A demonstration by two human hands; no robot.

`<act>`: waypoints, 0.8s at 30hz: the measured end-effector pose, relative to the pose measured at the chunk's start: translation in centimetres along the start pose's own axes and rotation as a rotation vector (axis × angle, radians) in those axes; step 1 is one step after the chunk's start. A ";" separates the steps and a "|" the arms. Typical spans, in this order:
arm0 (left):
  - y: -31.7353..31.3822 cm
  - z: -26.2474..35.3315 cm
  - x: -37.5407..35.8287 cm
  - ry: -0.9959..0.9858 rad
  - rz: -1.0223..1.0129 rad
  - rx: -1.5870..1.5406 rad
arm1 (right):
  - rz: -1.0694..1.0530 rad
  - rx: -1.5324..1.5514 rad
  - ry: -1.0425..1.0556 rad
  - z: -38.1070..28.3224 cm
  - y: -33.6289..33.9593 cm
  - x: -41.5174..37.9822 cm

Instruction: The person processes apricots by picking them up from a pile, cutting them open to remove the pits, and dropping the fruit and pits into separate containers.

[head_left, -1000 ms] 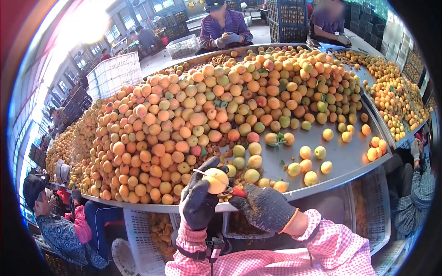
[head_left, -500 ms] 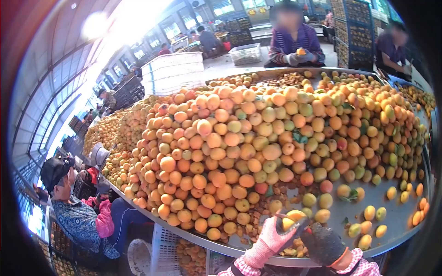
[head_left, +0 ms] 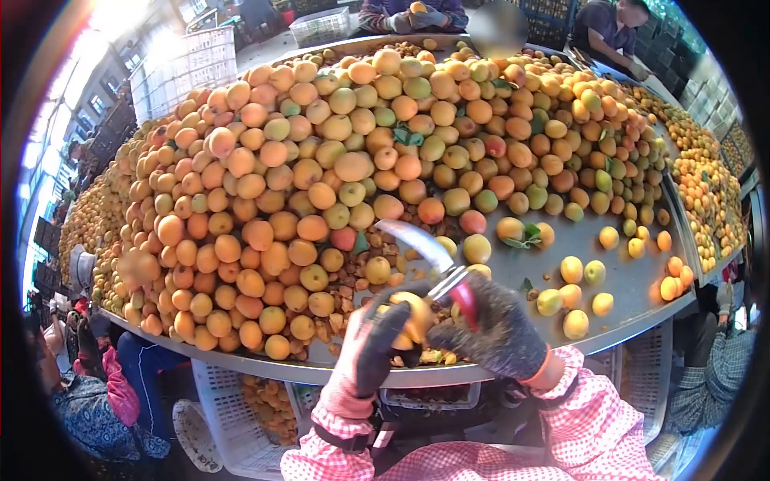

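Note:
My left hand [head_left: 370, 341], in a pink glove with a dark palm, is closed around a yellow-orange apricot [head_left: 416, 317]. Beside it, my right hand [head_left: 496, 330] in a dark, dusty glove grips a knife [head_left: 433, 250]. The knife has a curved metal blade and a red handle; its blade points up and to the left, over the fruit. Both hands are close together at the near rim of a metal table [head_left: 585, 264]. A large heap of apricots [head_left: 321, 172] rises just beyond them. Fruit scraps [head_left: 349, 297] lie around the hands.
Loose apricots [head_left: 571, 270] lie to the right of the hands. White plastic crates [head_left: 215, 401] stand below the rim. Across the table, a person's gloved hands [head_left: 413, 19] hold a fruit. Other people sit at left and right. A white crate stack [head_left: 183, 72] is at the back left.
The view has tilted down and turned right. My hands appear higher and further left in view. The knife's curved blade now shows plainly; the apricot is still in my left hand.

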State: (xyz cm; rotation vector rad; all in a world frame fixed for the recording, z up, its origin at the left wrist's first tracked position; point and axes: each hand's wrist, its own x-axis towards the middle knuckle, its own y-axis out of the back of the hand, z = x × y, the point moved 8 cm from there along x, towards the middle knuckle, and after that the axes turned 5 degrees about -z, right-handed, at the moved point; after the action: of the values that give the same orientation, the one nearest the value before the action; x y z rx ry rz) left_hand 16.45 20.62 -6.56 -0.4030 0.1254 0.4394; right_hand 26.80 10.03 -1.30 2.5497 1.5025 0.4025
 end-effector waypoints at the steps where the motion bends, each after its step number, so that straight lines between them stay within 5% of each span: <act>1: -0.6 0.1 -0.3 0.025 -0.044 0.106 | -0.048 -0.048 0.083 -0.6 -1.0 0.4; 3: 0.1 -1.7 -0.7 0.150 0.025 0.090 | -0.177 0.151 -0.084 0.8 -1.7 0.0; 5: -1.6 -0.2 -0.6 -0.006 -0.125 -0.023 | -0.106 -0.297 0.180 0.5 -1.4 -1.1; 7: -1.2 -1.4 -0.8 -0.005 -0.124 -0.099 | -0.170 -0.002 0.194 2.1 -3.6 -1.2; 8: -1.0 -1.8 0.4 -0.350 -0.112 -0.030 | -0.162 0.148 0.104 3.5 -3.8 -1.3; 11: -2.4 1.3 -4.7 0.029 -0.233 -0.138 | -0.092 0.431 -0.235 5.5 -3.0 -1.5; 13: -2.5 2.4 -6.4 -0.292 -0.195 -0.116 | -0.092 0.696 -0.247 3.8 -3.9 -2.9; 15: -1.5 2.3 -9.7 -0.137 -0.116 -0.071 | -0.285 0.694 -0.302 2.2 -5.6 -4.0; 17: -0.8 2.1 -11.9 -0.245 -0.123 -0.090 | -0.107 0.822 -0.254 3.6 -6.6 -5.7; 19: 2.0 1.2 -15.4 -0.221 0.045 -0.034 | -0.029 -0.203 0.194 6.4 -2.7 -7.1; 20: 4.3 -0.2 -17.0 -0.201 0.134 -0.051 | -0.130 0.363 -0.027 6.2 -3.4 -7.4; 21: 4.4 3.5 -19.3 -0.361 0.111 0.005 | -0.120 0.352 -0.028 6.2 -3.2 -7.7; 23: 6.6 5.1 -23.8 -0.370 0.314 0.134 | 0.148 -0.382 0.634 2.4 -0.9 -11.6; 24: 7.0 7.0 -26.1 -0.293 0.363 0.314 | 0.076 -0.338 0.657 -1.1 -2.0 -12.3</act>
State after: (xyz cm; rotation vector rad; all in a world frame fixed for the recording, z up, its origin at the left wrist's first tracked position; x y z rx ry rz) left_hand -9.88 19.14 2.70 -0.0010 -0.0194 0.8187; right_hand 19.14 0.26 -2.69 2.3063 1.3384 1.4775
